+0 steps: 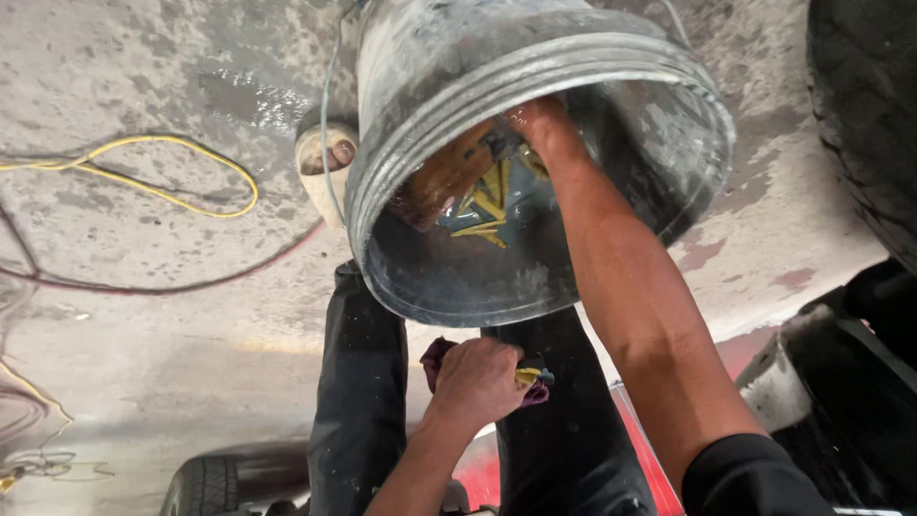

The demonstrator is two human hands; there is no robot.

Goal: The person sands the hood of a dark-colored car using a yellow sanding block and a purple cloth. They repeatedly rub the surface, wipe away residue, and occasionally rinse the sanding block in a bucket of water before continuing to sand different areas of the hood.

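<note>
Bucket (420,105) tilted; right hand (540,124) inside, grip unclear. Left hand (478,382) fisted around dark rag (435,355).

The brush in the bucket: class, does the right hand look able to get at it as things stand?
Probably yes. The right hand is already inside the tilted bucket, whose open mouth faces the person, and lies against the brush above the water. Nothing blocks it. The left hand is lower, holding a rag.
</note>
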